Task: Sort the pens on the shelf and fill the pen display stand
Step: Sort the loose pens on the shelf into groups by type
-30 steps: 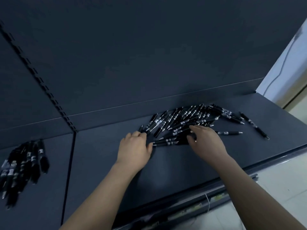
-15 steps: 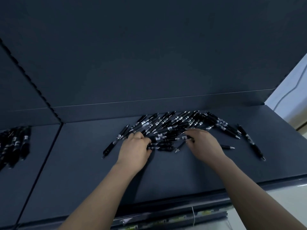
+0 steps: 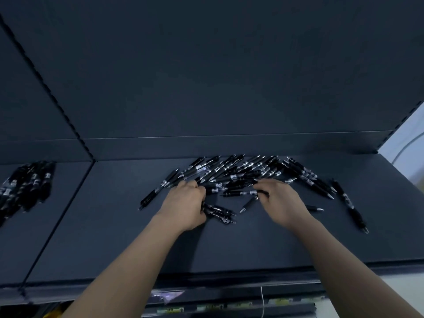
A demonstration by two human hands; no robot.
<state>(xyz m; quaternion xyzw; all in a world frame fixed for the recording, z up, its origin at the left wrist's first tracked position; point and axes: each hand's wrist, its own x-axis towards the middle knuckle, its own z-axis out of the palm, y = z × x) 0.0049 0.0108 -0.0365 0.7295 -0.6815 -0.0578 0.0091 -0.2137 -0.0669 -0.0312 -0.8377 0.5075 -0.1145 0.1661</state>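
Several black click pens lie in a loose pile point(image 3: 241, 171) at the back of the dark shelf point(image 3: 114, 226). My left hand point(image 3: 185, 203) grips a small bundle of pens point(image 3: 220, 213), whose tips stick out to the right of my fist. My right hand point(image 3: 282, 200) pinches the end of a single pen point(image 3: 238, 193) lying crosswise at the pile's front edge. Stray pens lie apart from the pile: one to the left point(image 3: 158, 191), a short one between my hands point(image 3: 249, 204), and one at the far right point(image 3: 348, 200). No display stand is in view.
A second heap of black pens point(image 3: 25, 184) lies on the neighbouring shelf section at the left, beyond a slotted upright point(image 3: 57, 106). The back panel point(image 3: 206, 88) rises behind the pile. The shelf's front lip point(image 3: 160, 283) runs below my forearms, with a pale wall point(image 3: 408, 148) at right.
The view has swung left and nearer. My left hand has closed round a bundle of pens and drawn it out of the pile. My right hand has taken hold of one pen.
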